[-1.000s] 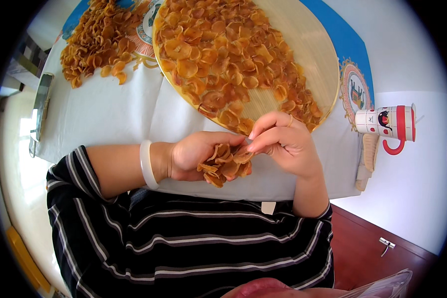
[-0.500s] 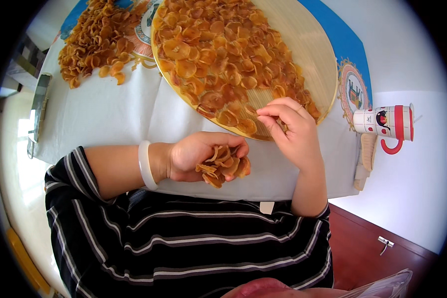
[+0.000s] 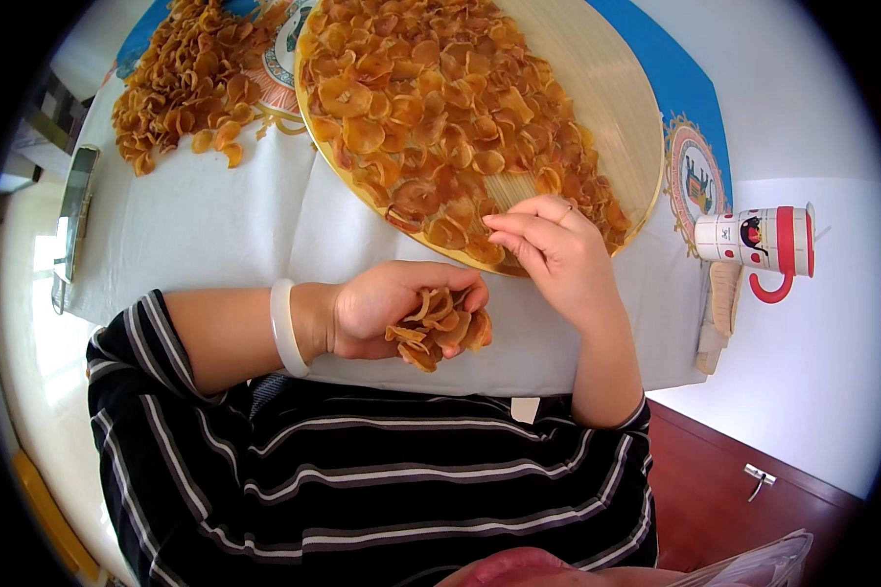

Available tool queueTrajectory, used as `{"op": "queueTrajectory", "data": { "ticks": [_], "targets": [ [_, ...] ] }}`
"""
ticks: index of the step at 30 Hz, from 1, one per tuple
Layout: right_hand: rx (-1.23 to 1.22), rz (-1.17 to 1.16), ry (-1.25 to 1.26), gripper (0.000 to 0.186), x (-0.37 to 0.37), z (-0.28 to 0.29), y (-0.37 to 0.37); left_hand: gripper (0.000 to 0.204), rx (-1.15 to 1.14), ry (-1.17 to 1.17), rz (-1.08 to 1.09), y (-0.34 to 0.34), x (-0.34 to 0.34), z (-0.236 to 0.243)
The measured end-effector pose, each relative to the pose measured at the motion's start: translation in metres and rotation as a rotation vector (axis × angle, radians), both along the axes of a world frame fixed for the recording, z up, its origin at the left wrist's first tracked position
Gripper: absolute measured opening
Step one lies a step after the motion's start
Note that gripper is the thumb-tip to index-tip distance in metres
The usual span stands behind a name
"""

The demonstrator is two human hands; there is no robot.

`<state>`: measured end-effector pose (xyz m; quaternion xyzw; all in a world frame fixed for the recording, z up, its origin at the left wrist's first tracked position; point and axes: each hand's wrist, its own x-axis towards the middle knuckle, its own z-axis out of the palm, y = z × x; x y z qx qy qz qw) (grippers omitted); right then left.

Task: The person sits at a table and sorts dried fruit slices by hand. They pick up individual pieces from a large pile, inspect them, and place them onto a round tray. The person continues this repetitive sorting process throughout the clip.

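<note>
My left hand, with a white bangle at its wrist, is curled palm-up around a small heap of curled amber-brown dried slices. It hovers near the front edge of a large round wooden-looking tray with a yellow rim. Many similar slices lie flat across the tray, mostly in a single overlapping layer. At the tray's near edge, my right hand has thumb and fingers pinched together just over the slices. Whether a slice is between those fingertips is hard to make out.
A loose pile of dried slices lies on the white-and-blue tablecloth, left of the tray. At the right table edge are a white cup with a red handle and a beige object. A phone-like slab stands at the left edge.
My right hand has moved slightly left and down, bringing its pinched fingertips to the slices at the tray's near edge. The slice seen earlier at its fingertips no longer stands out. My left hand has barely moved.
</note>
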<state>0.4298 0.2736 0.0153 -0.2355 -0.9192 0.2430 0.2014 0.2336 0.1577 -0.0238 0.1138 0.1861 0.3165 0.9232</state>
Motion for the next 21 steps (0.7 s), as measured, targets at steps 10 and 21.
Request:
{"op": "queueTrajectory", "data": {
  "ticks": [10, 21],
  "targets": [
    [-0.034, -0.088, 0.043, 0.018, 0.0006, -0.0013, -0.0005, 0.035, 0.002, 0.001, 0.005, 0.0005, -0.0001, 0.0003],
    [-0.056, -0.048, 0.023, 0.018, -0.0008, 0.0009, -0.0027, 0.036, -0.007, 0.012, 0.005, 0.0005, -0.0009, 0.0005]
  ]
}}
